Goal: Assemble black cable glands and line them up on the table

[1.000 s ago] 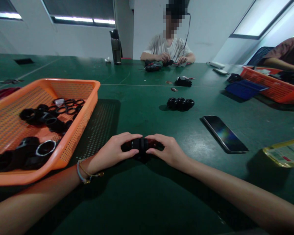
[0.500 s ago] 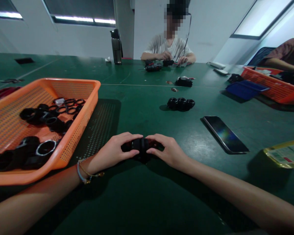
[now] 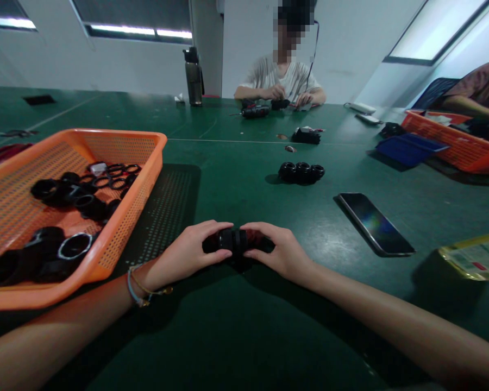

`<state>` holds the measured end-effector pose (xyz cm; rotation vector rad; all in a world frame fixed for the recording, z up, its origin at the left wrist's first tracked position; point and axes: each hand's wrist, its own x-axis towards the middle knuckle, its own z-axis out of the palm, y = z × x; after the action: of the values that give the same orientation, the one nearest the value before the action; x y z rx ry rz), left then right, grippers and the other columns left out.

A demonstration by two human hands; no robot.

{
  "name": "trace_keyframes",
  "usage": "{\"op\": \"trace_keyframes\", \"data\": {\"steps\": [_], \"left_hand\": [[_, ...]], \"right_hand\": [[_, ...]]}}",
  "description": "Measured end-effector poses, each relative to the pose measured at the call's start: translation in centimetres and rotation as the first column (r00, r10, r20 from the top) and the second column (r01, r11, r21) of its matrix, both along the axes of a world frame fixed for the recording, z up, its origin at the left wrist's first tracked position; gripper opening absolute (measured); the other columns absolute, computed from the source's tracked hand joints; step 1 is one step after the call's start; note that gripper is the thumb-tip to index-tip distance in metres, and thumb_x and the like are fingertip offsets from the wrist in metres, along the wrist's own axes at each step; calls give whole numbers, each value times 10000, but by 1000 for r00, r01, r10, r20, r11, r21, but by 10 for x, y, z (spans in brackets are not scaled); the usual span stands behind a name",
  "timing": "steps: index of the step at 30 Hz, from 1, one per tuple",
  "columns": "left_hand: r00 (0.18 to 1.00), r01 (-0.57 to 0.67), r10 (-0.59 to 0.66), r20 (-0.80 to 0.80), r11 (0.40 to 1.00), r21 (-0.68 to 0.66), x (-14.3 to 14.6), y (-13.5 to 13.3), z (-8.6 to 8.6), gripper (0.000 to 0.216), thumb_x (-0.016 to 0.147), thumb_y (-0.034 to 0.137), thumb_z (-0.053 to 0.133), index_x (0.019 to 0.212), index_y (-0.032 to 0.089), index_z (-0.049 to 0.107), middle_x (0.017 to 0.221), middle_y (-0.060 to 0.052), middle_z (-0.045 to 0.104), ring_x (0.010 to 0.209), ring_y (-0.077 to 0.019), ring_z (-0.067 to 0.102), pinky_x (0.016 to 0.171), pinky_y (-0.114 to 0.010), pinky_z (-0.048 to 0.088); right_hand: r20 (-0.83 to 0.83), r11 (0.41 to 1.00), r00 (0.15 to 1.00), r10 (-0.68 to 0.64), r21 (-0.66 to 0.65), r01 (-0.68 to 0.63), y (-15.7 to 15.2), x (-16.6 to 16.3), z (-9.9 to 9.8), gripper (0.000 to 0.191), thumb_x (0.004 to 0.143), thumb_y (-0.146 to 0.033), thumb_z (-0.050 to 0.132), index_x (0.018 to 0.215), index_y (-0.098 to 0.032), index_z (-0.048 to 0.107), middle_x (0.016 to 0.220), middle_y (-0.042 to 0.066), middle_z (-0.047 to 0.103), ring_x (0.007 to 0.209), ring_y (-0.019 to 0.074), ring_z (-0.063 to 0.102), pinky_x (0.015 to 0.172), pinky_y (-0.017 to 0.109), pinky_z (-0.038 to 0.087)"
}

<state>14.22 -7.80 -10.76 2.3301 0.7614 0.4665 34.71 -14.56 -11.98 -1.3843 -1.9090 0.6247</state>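
- My left hand (image 3: pixel 187 251) and my right hand (image 3: pixel 279 251) meet low on the green surface (image 3: pixel 236 336), just ahead of me at twelve o'clock, and between them I hold one black threaded fitting (image 3: pixel 234 240).
- The fingers of both hands are closed narrow round it: the left ones wrap its left end, the right ones its right end, thumbs underneath and the middle ribbed band left bare.
- The fitting sits just above the surface or on it; I cannot tell which, since my hands shade the gap.
- I judge this piece to be mid-assembly, two halves being turned together, but whether the thread is fully home I cannot see.
- Done, as I read it: a small cluster of black fittings (image 3: pixel 301 172) stands together on the surface at about one o'clock, well apart from my hands.
- Left to do, as I read it: the orange basket (image 3: pixel 138 184) at ten o'clock holds many loose black rings and caps (image 3: pixel 85 195), so a good share of the work remains.
- A dark phone (image 3: pixel 375 222) lies flat at two o'clock, near the cluster but not touching it.
- Across the surface at twelve o'clock another person (image 3: pixel 283 81) handles small dark parts with their own hands, separate from mine.
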Motion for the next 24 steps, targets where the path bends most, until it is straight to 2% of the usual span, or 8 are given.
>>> {"op": "trace_keyframes", "data": {"steps": [12, 24], "left_hand": [[1000, 6, -6, -12, 1000, 14, 0, -1, 0, 425, 784, 362, 586, 1160, 164, 572, 1002, -67, 660, 880, -187, 612, 821, -288, 472], [999, 22, -21, -29, 999, 35, 1, 1, -4, 469, 791, 357, 613, 1211, 161, 537, 1024, -71, 659, 918, -191, 613, 830, -283, 471]], "right_hand": [[27, 999, 1000, -4, -39, 5, -1, -1, 3, 338, 715, -134, 683, 1040, -186, 609, 986, 58, 691, 898, 182, 647, 815, 352, 518], [177, 1000, 984, 8, -31, -3, -1, -3, 3, 277, 763, -176, 645, 1035, -163, 596, 923, 68, 674, 822, 176, 626, 739, 326, 509]]}}
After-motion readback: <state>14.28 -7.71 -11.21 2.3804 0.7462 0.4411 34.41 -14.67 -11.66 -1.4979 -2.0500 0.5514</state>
